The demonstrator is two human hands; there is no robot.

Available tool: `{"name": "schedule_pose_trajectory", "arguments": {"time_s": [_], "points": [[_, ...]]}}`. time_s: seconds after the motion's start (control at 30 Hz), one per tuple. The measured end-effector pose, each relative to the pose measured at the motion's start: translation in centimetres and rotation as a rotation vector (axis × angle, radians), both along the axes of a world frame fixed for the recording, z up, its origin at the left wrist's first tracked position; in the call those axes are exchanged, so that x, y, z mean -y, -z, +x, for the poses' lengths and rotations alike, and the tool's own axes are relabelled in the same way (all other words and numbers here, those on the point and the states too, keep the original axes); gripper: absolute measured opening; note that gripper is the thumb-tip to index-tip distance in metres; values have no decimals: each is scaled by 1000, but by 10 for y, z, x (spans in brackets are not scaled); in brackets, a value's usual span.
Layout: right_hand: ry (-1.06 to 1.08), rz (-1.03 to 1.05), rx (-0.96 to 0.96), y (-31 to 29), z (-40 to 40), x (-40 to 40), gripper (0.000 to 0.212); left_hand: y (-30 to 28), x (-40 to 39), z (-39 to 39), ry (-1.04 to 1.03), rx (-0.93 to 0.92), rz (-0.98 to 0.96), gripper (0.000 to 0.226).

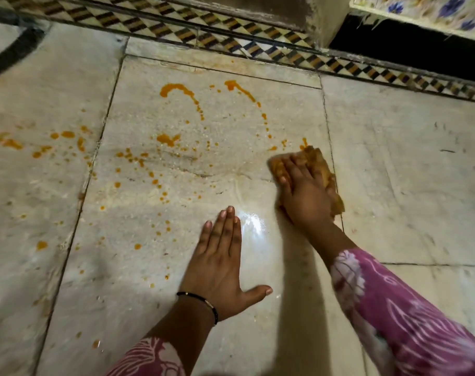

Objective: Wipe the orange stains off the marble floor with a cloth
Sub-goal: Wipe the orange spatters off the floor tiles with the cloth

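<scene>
Orange stains (168, 139) lie in arcs, blobs and drops across the pale marble floor (155, 267), mostly on the centre slab and the slab to its left. My right hand (301, 194) presses flat on an orange-soaked cloth (323, 169) at the centre slab's right edge, just below the nearest drops. The cloth shows beyond my fingers and along the hand's right side. My left hand (222, 264) rests flat on the floor with fingers together and thumb out, holding nothing. A wet shiny patch (254, 222) lies between the two hands.
A checkered tile border (231, 42) runs along the far edge of the floor. Behind it at the top right are a dark gap (409, 50) and a ledge with blue flower tiles (431, 9). A dark curved band (16, 50) crosses the top left.
</scene>
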State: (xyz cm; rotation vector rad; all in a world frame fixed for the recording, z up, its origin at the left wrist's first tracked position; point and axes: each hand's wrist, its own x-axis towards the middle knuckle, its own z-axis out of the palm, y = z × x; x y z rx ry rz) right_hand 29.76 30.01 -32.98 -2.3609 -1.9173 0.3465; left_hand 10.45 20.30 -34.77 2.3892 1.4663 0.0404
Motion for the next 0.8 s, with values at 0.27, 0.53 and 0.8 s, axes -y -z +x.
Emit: {"name": "schedule_pose_trajectory", "arguments": {"time_s": [0.27,0.53,0.8], "points": [[-250,-21,39,-7,29,103,53,1,0,-2,0,23,-8,119],[-267,5,16,1,-31,46,53,0,0,-1,1,18,-9,119],[-13,12,15,-1,49,59,53,1,0,-2,-20,8,-25,121]]}}
